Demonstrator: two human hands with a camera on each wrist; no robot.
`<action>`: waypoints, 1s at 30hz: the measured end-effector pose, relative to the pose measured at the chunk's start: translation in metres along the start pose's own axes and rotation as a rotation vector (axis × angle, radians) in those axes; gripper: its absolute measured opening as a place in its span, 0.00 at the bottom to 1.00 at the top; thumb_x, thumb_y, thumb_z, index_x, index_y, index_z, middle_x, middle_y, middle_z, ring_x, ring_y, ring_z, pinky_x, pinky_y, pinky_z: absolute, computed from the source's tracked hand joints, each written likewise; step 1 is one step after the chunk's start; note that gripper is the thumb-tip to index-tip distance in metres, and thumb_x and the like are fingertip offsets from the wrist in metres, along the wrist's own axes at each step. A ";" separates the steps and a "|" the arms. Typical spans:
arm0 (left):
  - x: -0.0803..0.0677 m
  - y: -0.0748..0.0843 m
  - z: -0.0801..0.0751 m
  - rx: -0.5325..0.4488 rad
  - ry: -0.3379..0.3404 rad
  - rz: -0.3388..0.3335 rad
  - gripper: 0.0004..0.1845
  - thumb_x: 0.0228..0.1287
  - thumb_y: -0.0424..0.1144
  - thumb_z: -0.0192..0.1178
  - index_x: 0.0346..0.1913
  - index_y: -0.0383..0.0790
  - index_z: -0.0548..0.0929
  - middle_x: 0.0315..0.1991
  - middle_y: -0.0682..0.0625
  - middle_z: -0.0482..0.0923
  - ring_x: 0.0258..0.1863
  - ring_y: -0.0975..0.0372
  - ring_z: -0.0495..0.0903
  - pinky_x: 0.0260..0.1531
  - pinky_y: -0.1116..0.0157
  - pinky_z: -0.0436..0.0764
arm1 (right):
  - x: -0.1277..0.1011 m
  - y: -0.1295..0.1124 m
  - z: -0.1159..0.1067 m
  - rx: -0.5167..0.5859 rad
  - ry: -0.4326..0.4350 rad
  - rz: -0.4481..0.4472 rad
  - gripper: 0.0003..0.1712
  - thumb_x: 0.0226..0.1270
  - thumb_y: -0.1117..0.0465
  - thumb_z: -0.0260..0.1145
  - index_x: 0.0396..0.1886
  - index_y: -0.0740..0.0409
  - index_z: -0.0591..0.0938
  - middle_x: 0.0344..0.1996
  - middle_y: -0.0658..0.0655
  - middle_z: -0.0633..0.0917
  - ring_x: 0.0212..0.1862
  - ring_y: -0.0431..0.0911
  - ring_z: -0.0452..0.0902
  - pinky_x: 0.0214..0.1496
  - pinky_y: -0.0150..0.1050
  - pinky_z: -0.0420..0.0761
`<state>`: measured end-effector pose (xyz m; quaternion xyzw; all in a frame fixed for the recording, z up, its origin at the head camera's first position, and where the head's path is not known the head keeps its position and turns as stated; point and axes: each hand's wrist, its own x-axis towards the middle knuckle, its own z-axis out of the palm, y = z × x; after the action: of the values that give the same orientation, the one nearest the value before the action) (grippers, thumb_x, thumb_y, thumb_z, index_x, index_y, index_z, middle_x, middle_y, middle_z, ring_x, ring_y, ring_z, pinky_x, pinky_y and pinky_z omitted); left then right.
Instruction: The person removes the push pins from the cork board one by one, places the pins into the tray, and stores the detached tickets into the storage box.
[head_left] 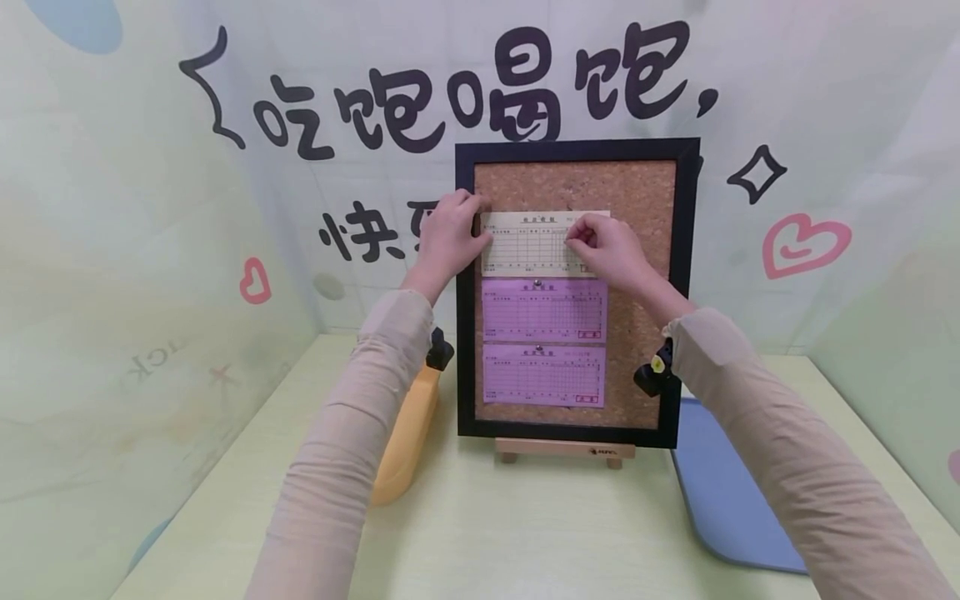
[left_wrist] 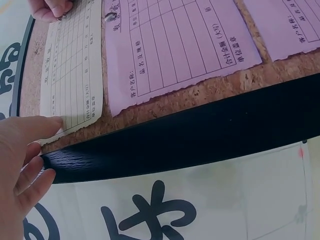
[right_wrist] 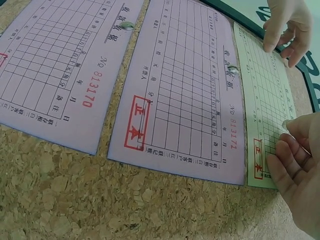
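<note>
A yellow receipt slip (head_left: 517, 243) lies against the upper part of a black-framed cork board (head_left: 645, 350). My left hand (head_left: 452, 233) is at the board's left side, its thumb (left_wrist: 42, 127) pressing the slip's edge and its other fingers by the frame. At the right half of the slip, my right hand (head_left: 611, 246) pinches a small silvery thumbtack (right_wrist: 285, 124) between thumb and fingers, close over the paper. Below hang two purple receipt slips (head_left: 543, 311), one above the other, each with a silvery thumbtack (right_wrist: 233, 70) at its top middle.
The board stands on a small wooden easel (head_left: 564, 450) on a pale table (head_left: 480, 533). A yellow container (head_left: 408, 442) is partly hidden behind my left forearm. On the right, a blue tray (head_left: 735, 500) lies partly under my right forearm. A lettered wall covering (head_left: 390, 50) hangs behind.
</note>
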<state>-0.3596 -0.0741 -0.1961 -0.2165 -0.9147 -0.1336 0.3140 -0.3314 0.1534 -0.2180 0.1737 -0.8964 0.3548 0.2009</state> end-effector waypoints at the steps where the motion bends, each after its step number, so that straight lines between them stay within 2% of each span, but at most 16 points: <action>1: 0.000 0.000 0.000 0.001 -0.002 0.001 0.16 0.55 0.38 0.60 0.48 0.42 0.78 0.40 0.48 0.73 0.40 0.55 0.71 0.32 0.58 0.74 | 0.000 0.000 0.000 0.000 0.000 0.000 0.07 0.64 0.62 0.58 0.38 0.61 0.77 0.31 0.57 0.77 0.31 0.47 0.69 0.32 0.37 0.68; 9: 0.001 0.001 0.000 -0.003 -0.008 0.000 0.13 0.55 0.37 0.60 0.45 0.42 0.78 0.37 0.48 0.73 0.39 0.55 0.70 0.31 0.59 0.73 | 0.000 0.001 0.001 -0.008 0.005 -0.009 0.07 0.64 0.62 0.58 0.38 0.62 0.77 0.31 0.58 0.77 0.31 0.48 0.69 0.32 0.37 0.68; 15: 0.000 0.001 0.001 -0.017 0.013 0.038 0.09 0.54 0.34 0.59 0.39 0.39 0.78 0.36 0.47 0.73 0.37 0.55 0.70 0.33 0.60 0.73 | 0.000 0.000 0.001 -0.007 0.006 -0.016 0.07 0.64 0.62 0.58 0.38 0.62 0.77 0.30 0.58 0.77 0.31 0.47 0.68 0.33 0.37 0.67; 20: 0.000 0.001 0.002 -0.050 0.043 0.048 0.09 0.54 0.31 0.58 0.40 0.36 0.79 0.38 0.46 0.73 0.36 0.55 0.71 0.34 0.61 0.74 | 0.000 0.000 0.002 -0.007 0.011 -0.024 0.07 0.64 0.63 0.58 0.38 0.62 0.77 0.30 0.58 0.77 0.31 0.47 0.68 0.32 0.37 0.67; 26: 0.001 0.000 0.002 -0.089 0.038 0.041 0.09 0.55 0.30 0.57 0.40 0.36 0.78 0.34 0.46 0.75 0.30 0.57 0.72 0.30 0.62 0.73 | -0.001 0.000 0.002 -0.006 0.006 -0.008 0.07 0.65 0.62 0.57 0.38 0.61 0.77 0.29 0.58 0.77 0.30 0.47 0.68 0.31 0.37 0.67; 30: 0.002 0.000 0.001 -0.110 0.046 0.046 0.09 0.55 0.30 0.57 0.41 0.36 0.78 0.34 0.45 0.78 0.32 0.57 0.76 0.33 0.62 0.75 | -0.001 0.000 0.001 -0.006 0.007 -0.007 0.07 0.65 0.62 0.57 0.38 0.62 0.77 0.29 0.58 0.76 0.30 0.47 0.68 0.31 0.37 0.67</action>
<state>-0.3619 -0.0727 -0.1957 -0.2513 -0.8933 -0.1813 0.3256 -0.3313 0.1529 -0.2193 0.1752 -0.8962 0.3518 0.2058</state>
